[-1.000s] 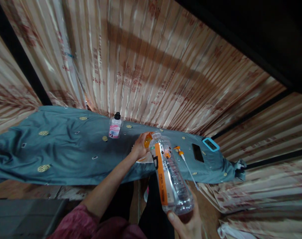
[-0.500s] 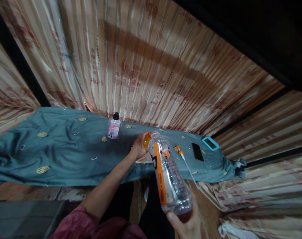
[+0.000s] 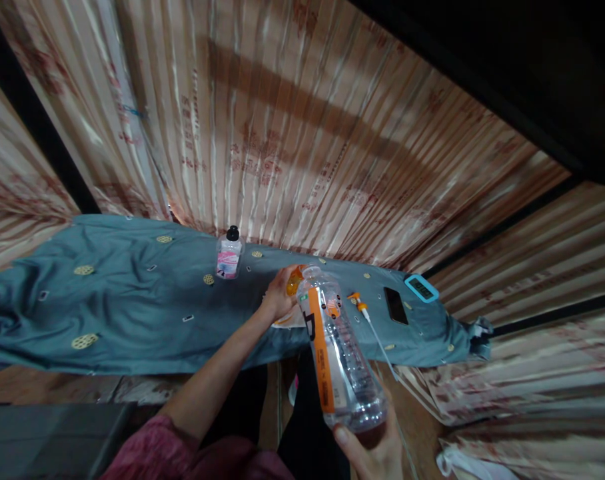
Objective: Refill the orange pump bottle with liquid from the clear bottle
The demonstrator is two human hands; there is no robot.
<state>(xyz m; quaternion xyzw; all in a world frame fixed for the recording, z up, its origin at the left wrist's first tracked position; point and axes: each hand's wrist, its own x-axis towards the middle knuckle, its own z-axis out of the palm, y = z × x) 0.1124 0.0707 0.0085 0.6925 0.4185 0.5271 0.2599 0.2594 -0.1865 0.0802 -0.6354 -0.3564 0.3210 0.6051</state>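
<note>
My right hand (image 3: pixel 377 447) is wrapped round the base of a large clear plastic bottle (image 3: pixel 345 360) with an orange and white label. The bottle is tilted, base toward me, its uncapped mouth up against an amber container (image 3: pixel 293 281). My left hand (image 3: pixel 280 293) grips that container; its fingers and the big bottle cover much of it, and a white and orange patch shows below. I cannot make out whether liquid is flowing. To the right, an orange pump head (image 3: pixel 360 303) with a long white tube lies on the cloth.
A clear bottle with black cap and pink label (image 3: pixel 229 255) stands at the back of the teal cloth-covered table (image 3: pixel 132 300). A black phone (image 3: pixel 396 305) and a blue-framed digital timer (image 3: pixel 422 288) are on the right. Patterned curtains (image 3: pixel 282 133) hang close behind; a grey box (image 3: pixel 52 433) sits lower left.
</note>
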